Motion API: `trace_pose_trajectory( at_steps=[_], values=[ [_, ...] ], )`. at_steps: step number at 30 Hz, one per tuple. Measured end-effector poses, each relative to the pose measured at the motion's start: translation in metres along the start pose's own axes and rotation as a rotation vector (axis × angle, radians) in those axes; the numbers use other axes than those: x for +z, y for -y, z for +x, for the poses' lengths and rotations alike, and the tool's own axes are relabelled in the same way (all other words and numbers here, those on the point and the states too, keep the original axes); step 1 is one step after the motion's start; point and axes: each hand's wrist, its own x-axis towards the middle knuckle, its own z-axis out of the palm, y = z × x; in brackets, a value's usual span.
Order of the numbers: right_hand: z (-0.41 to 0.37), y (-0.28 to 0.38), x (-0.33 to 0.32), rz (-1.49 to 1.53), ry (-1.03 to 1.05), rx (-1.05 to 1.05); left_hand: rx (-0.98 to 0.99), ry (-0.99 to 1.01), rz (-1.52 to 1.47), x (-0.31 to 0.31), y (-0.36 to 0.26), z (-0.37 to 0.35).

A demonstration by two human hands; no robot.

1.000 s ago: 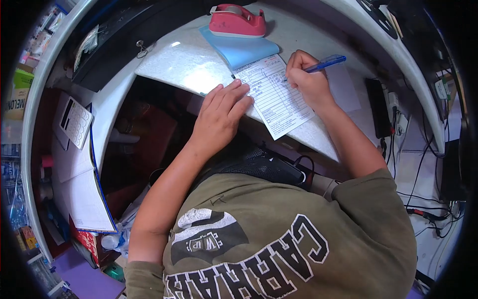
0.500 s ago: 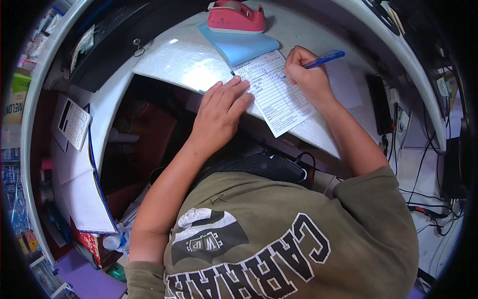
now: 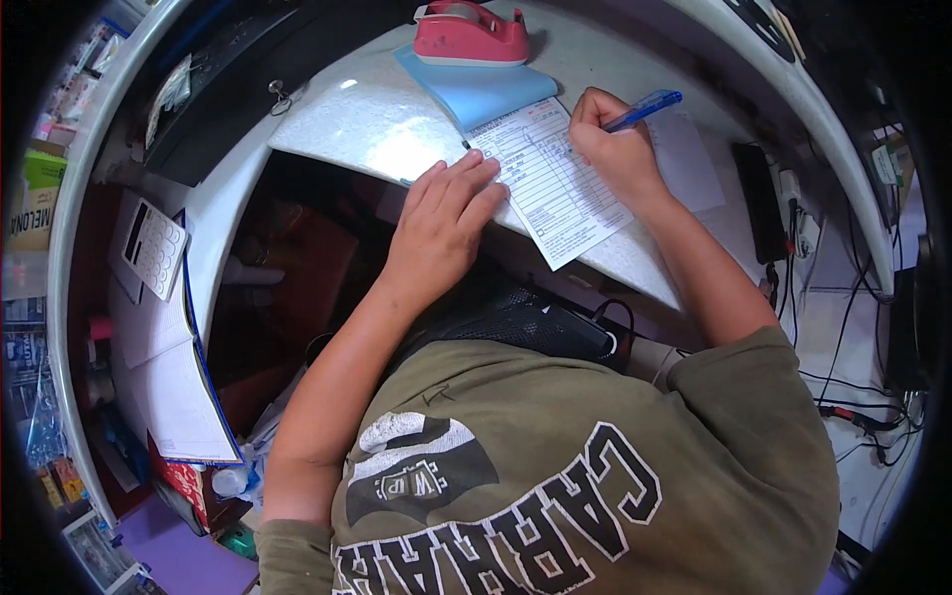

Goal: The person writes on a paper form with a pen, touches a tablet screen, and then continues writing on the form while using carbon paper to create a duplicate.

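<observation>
My right hand (image 3: 613,141) grips a blue pen (image 3: 647,109), its tip resting over the right part of a printed receipt form (image 3: 555,203). Handwriting runs across several of the form's lines. The form's blue cover sheet (image 3: 486,87) is folded back at the top, partly under a red tape dispenser (image 3: 470,36). My left hand (image 3: 446,213) lies flat with its fingers stretched out along the desk's front edge, fingertips at the form's left border. Nothing is held in it. The pen's point is hidden behind my right fingers.
A white calculator (image 3: 154,248) rests on an open ruled notebook (image 3: 183,387) at the left. A key (image 3: 279,91) sticks out of the black drawer front (image 3: 223,94). Right of the desk (image 3: 367,124) are a black power strip (image 3: 757,203) and tangled cables (image 3: 843,327).
The view has shifted very slightly. My right hand and the pen have barely moved on the form, and my left hand stays in place.
</observation>
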Motion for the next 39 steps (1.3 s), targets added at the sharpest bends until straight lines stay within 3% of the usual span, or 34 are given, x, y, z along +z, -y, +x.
trace_pose_trajectory(
  at_steps=[4, 10, 22, 31, 38, 39],
  values=[
    [-0.004, 0.0, -0.003, 0.138, -0.06, -0.035, -0.003, 0.005, -0.003, 0.001, -0.002, 0.001],
    [-0.002, 0.001, 0.001, -0.138, -0.144, 0.015, -0.001, 0.011, 0.0, 0.0, -0.002, 0.0],
    [0.001, -0.003, 0.001, 0.021, -0.164, 0.03, 0.011, -0.002, -0.05, -0.002, 0.0, 0.0],
    [0.0, -0.005, 0.0, -0.032, -0.203, 0.034, 0.004, -0.019, -0.067, -0.003, -0.001, 0.001],
    [0.004, -0.018, -0.022, 0.727, -0.062, 0.115, 0.028, -0.023, -0.12, 0.01, 0.008, -0.008],
    [0.006, -0.018, -0.022, 0.694, -0.047, 0.047, 0.04, -0.032, -0.133, 0.016, 0.012, -0.009]
  ],
)
